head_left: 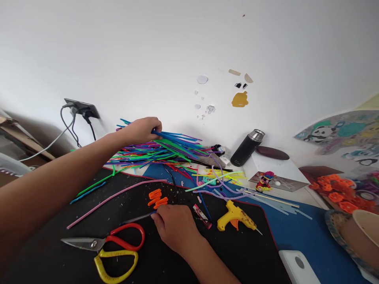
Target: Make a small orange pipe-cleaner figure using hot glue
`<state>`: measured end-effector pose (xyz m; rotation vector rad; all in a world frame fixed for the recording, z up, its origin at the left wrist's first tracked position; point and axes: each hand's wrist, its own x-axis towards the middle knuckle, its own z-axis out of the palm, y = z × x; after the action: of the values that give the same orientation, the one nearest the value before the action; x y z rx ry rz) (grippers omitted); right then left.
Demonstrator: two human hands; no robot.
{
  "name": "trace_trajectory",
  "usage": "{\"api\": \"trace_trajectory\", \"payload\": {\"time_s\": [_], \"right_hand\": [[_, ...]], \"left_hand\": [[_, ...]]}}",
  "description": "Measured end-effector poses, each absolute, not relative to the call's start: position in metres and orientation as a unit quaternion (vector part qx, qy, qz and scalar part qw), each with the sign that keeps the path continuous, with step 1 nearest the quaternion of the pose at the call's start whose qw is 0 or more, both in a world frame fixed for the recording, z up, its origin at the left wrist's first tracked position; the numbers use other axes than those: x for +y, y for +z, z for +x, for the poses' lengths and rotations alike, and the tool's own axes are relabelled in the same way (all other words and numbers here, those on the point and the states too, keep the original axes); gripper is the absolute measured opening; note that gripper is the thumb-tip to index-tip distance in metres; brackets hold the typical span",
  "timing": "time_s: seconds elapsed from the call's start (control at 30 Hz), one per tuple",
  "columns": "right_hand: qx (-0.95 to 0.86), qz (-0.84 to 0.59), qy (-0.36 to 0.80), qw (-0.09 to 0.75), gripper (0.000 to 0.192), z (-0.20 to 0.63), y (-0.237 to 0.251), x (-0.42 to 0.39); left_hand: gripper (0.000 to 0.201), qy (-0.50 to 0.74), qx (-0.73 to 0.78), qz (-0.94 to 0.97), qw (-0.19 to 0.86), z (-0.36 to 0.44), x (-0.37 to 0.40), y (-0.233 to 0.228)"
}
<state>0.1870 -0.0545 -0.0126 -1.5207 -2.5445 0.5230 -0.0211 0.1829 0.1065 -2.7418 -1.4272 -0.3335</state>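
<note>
While the left hand (144, 129) is reaching over the heap of coloured pipe cleaners (160, 152) by the wall, its fingers are being closed on a blue pipe cleaner (174, 135) at the top of the heap. A thin dark stem (136, 218) is being pinched at its end by the right hand (174, 228), fingers together, on the black mat (53, 256). Orange folded pieces (157, 199) are lying just beyond that hand, scissors (111, 246) to its left, and 1 yellow glue gun (235, 221) to its right.
</note>
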Motion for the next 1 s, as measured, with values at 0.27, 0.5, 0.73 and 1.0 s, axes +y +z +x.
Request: {"api": "trace_trajectory", "payload": {"time_s": [0.27, 0.5, 0.73, 1.0], "right_hand": [[-0.844, -0.503, 0.169, 0.075, 0.027, 0.188, -0.012, -0.056], [-0.844, -0.504, 0.169, 0.068, 0.027, 0.187, -0.012, -0.056], [-0.848, -0.5, 0.159, 0.078, 0.028, 0.187, -0.016, -0.055], [-0.85, -0.498, 0.153, 0.082, 0.028, 0.188, -0.018, -0.055]], "left_hand": [[0.04, -0.032, -0.508, -0.86, -0.04, -0.023, 0.175, 0.108], [0.04, -0.225, -0.53, -0.817, 0.026, -0.018, 0.165, 0.111], [0.038, -0.009, -0.425, -0.902, -0.078, -0.017, 0.153, 0.073], [0.04, -0.025, -0.451, -0.889, -0.075, -0.031, 0.164, 0.061]]}}
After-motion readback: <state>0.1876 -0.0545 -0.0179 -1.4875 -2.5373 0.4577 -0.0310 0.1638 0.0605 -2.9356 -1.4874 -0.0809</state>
